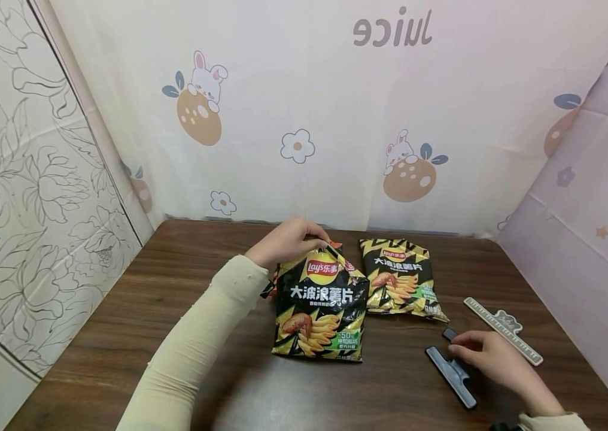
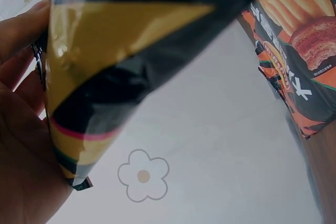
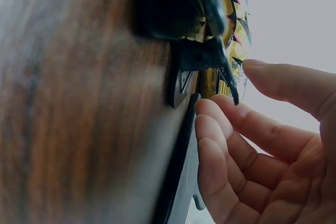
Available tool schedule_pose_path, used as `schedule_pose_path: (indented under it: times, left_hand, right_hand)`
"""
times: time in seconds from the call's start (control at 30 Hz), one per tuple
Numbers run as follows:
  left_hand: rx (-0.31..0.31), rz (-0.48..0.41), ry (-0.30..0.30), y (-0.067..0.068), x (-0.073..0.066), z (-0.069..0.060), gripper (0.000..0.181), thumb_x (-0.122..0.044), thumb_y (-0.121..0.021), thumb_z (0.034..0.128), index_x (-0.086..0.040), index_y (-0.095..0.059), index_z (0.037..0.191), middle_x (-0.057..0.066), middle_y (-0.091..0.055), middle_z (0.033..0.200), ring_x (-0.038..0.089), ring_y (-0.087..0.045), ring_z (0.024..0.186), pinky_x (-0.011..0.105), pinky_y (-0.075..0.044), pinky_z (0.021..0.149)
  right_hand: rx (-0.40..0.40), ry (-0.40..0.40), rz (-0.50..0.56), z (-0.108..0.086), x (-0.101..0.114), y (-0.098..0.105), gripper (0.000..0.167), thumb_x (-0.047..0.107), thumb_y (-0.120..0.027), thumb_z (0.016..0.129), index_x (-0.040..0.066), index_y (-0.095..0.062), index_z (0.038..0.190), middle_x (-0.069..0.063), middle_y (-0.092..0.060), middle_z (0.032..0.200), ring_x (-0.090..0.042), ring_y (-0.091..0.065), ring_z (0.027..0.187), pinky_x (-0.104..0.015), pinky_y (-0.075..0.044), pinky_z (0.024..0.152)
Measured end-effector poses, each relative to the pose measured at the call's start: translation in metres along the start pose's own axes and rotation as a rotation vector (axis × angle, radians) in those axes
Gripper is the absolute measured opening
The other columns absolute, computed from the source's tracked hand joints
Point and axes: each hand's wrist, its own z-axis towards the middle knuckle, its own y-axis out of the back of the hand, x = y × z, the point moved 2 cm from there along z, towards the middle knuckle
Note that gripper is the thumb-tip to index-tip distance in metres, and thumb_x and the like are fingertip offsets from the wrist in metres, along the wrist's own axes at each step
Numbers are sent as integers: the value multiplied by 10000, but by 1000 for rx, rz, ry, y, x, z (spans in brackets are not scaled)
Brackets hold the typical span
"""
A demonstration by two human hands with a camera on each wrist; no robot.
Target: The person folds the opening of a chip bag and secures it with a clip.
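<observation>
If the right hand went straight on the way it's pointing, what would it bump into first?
Probably the gray clip. The right hand points toward it and is very close, but how much gap there is between them is hard to tell.

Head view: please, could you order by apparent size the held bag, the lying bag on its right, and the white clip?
1. Held bag, in the left hand; perhaps nearer the camera
2. Lying bag
3. White clip
</observation>
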Motion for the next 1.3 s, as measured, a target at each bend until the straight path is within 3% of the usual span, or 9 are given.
schedule_pose_path:
  times: [0.73,1.3]
  left_hand:
    - [-8,23,-15,1,2,-1,207,-229,-596,990,-144,-750,1098,12,-726,1106,116,-660,959,296,-534,840]
    - [-11,41,-24,1,1,-1,209,-223,-592,992,-147,-751,1105,11,-726,1117,129,-664,996,318,-533,871]
  right_hand:
    - [95,6,7,-1,4,-3,156,299,-695,900,161,-703,827,26,-612,756,-49,-444,637,-245,-358,591]
    - [225,65,149,-3,-8,2,202,276,-683,909,77,-719,918,-23,-683,830,10,-534,688,-231,-442,612]
